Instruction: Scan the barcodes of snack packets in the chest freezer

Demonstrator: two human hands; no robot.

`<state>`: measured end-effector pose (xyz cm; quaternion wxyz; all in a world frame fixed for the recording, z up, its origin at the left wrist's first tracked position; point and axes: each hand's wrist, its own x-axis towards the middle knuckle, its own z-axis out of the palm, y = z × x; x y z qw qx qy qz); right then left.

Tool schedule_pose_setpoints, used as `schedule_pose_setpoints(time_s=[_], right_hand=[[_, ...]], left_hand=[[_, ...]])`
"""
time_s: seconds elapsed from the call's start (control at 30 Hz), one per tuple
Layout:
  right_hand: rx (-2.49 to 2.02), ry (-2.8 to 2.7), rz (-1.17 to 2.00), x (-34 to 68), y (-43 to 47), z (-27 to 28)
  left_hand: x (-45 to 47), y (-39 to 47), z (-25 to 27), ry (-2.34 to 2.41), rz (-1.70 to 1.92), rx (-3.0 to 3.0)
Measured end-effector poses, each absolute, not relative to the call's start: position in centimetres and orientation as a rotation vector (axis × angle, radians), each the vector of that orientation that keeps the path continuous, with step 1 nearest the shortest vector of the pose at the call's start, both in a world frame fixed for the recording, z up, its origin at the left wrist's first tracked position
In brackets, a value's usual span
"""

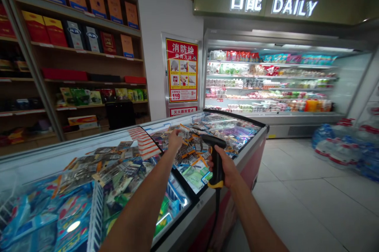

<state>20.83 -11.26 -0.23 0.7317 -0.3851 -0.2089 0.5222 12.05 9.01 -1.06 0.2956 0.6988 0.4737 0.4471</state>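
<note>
A black and yellow barcode scanner (217, 161) stands upright in my right hand (227, 167), its head turned left over the chest freezer and its cord hanging down. My left hand (175, 140) reaches into the freezer with its fingers closed at the edge of a small orange-edged packet (184, 129). Around and below that hand lie many small, dark packets (192, 147), piled loosely. A green and white bag (192, 176) rests between the two hands, near the freezer's front side.
The freezer's dark lid frame (186, 183) crosses between my arms. At left, a white wire divider (96, 216) separates blue bags (72, 220). Behind are shelves of boxes (79, 35) and a lit dairy cooler (272, 82). Bottled water packs (337, 151) stand on the floor at right.
</note>
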Motion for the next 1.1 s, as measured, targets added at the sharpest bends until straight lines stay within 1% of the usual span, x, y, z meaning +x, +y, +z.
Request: schedule_pose_setpoints(time_s=[0.13, 0.2, 0.33, 0.47, 0.57, 0.67, 0.83, 0.97, 1.1], right_hand=[[-0.841, -0.442, 1.145, 21.3, -11.4, -0.4], [-0.850, -0.435, 1.143, 21.3, -11.4, -0.5], [-0.884, -0.456, 1.133, 20.9, -11.1, -0.9], [-0.899, -0.458, 1.145, 19.9, -10.5, -1.3], [-0.890, -0.466, 1.173, 18.7, -10.0, -1.3], [-0.883, -0.491, 1.221, 17.3, -9.5, -1.1], [-0.898, -0.517, 1.246, 15.5, -8.5, -0.8], [-0.914, -0.541, 1.254, 14.8, -7.9, -1.1], [-0.912, -0.557, 1.254, 14.6, -7.8, -1.3]], left_hand=[[13.9, 7.6, -2.0, 1.317, 0.977, 1.991], [14.3, 7.0, -2.5, 1.274, 0.936, 2.100], [13.8, 6.7, -3.0, 1.206, 1.024, 2.233], [10.5, 7.8, -3.2, 1.289, 1.183, 2.265], [6.2, 9.1, -3.4, 1.407, 1.199, 2.331], [1.3, 10.0, -3.6, 1.623, 1.120, 2.384], [-5.5, 10.2, -3.2, 2.044, 0.966, 2.234], [-7.1, 10.8, -2.8, 2.210, 0.730, 2.045], [-6.5, 11.6, -2.9, 2.233, 0.663, 2.108]])
